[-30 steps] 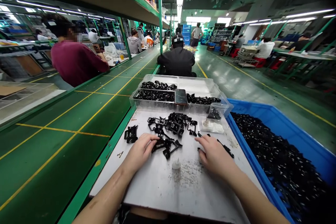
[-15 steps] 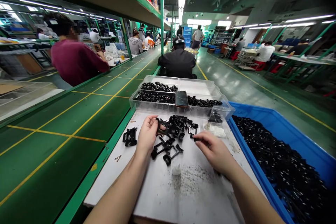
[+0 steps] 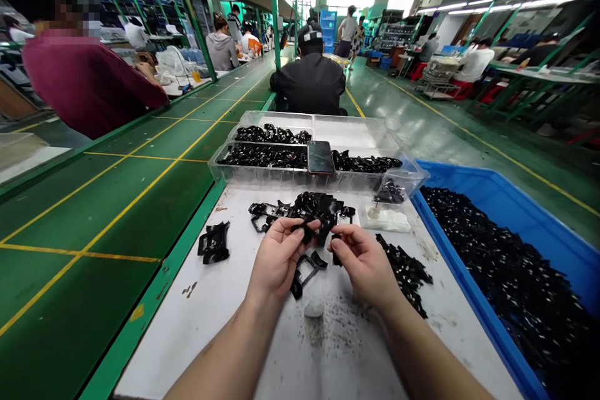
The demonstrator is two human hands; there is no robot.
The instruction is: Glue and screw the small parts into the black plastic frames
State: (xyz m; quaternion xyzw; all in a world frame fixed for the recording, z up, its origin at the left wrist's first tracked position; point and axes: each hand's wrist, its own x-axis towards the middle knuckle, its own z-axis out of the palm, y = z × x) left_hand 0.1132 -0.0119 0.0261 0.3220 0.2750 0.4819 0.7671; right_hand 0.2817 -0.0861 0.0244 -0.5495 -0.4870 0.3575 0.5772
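My left hand (image 3: 280, 254) is closed on a black plastic part (image 3: 308, 232), mostly covered by the fingers. Close beside it, my right hand (image 3: 367, 260) pinches a small black plastic piece (image 3: 336, 250) between thumb and fingertips. Just beyond both hands lies a heap of black plastic parts (image 3: 319, 205) on the white tabletop (image 3: 225, 331). A black open frame (image 3: 309, 270) rests between my wrists. To the left sits another pair of black frames (image 3: 214, 242). Small black pieces (image 3: 405, 272) are piled right of my right hand, partly hidden by it.
A clear divided tray (image 3: 262, 172) of black parts stands at the back, with a phone (image 3: 320, 157) on it. At right is a blue bin (image 3: 469, 178) full of black pieces. A green conveyor (image 3: 126, 200) runs along the left. A person in black (image 3: 309, 78) sits ahead.
My hands have come closer together in front of the heap. The right hand has moved left, uncovering the pile of small pieces. The camera view has shifted slightly.
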